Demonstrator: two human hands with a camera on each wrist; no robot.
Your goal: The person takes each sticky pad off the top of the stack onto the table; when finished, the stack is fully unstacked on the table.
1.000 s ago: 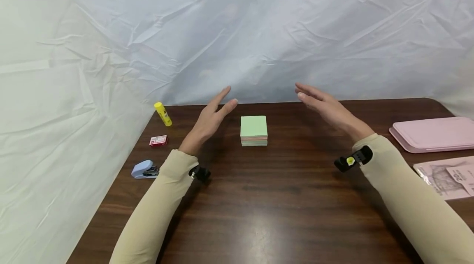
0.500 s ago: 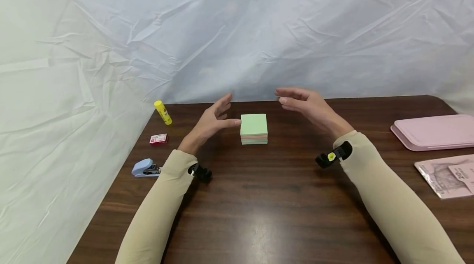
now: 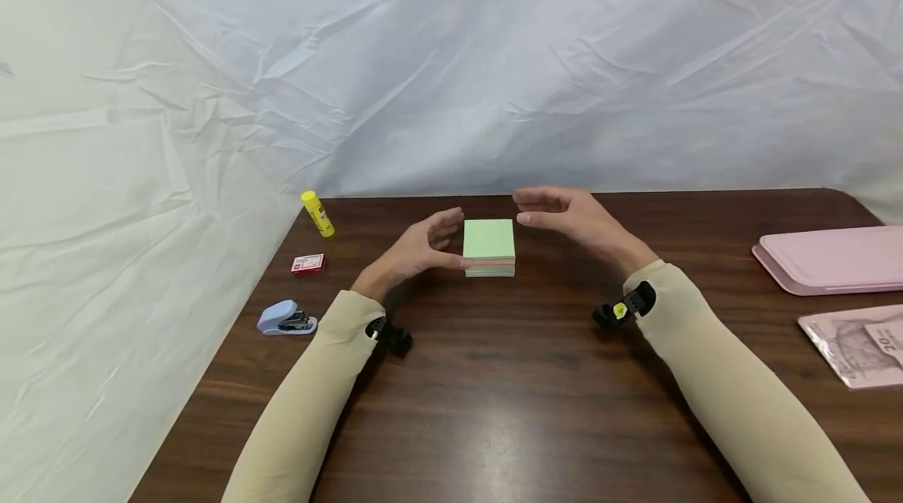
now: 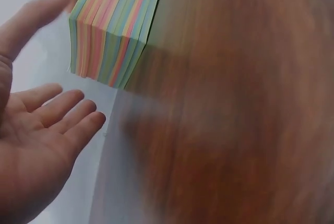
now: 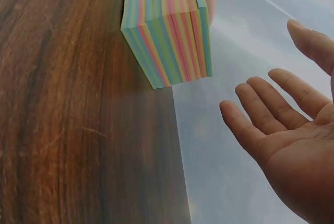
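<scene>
Two relaxed, empty hands, left hand [image 3: 416, 251] and right hand [image 3: 571, 219], flanking the note-paper block [image 3: 489, 247] on the table [image 3: 494, 378].

Glossy dark wood table [image 3: 536, 378]; matt paper note block [image 3: 489, 246]; crinkled white sheet backdrop [image 3: 451, 72].

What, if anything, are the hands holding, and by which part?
Nothing is held. The left hand and right hand are open on either side of the paper block; the left thumb looks near its side.
</scene>
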